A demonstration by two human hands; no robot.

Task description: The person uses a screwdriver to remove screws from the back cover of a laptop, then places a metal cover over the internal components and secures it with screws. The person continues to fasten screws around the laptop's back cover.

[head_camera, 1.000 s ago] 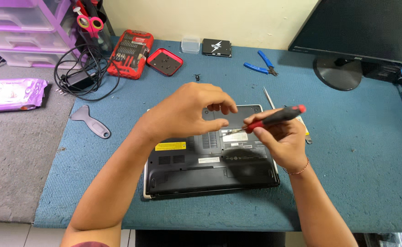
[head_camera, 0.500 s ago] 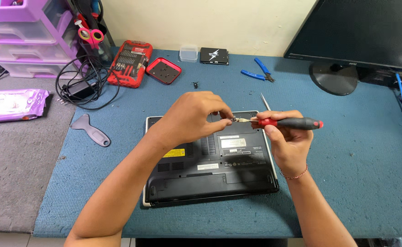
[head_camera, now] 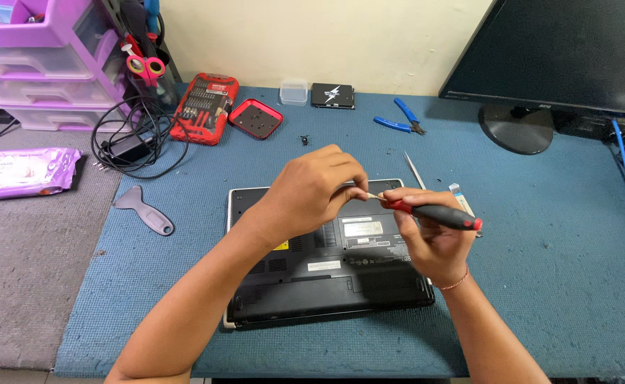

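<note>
Gripping red-and-black screwdriver [head_camera: 433, 214], right hand [head_camera: 432, 238] sits lower than half second ago, shaft now tilted up-left. Left hand [head_camera: 319, 188] pinches screwdriver tip, fingers narrow, as before. Both over upturned black laptop [head_camera: 326, 274] at counter [head_camera: 540, 299] middle. Open blue mat right and front of laptop; grey scraper [head_camera: 144, 211] left. Screw at tip hidden by fingers. Monitor [head_camera: 561, 50] cut off top right.

You sit at a home electronics repair bench: a blue mat [head_camera: 540, 284] carries a red screwdriver-bit set [head_camera: 204, 107], blue pliers [head_camera: 400, 122] and a grey pry tool [head_camera: 144, 212], beside purple plastic drawers [head_camera: 49, 64] and a monitor [head_camera: 568, 57].
</note>
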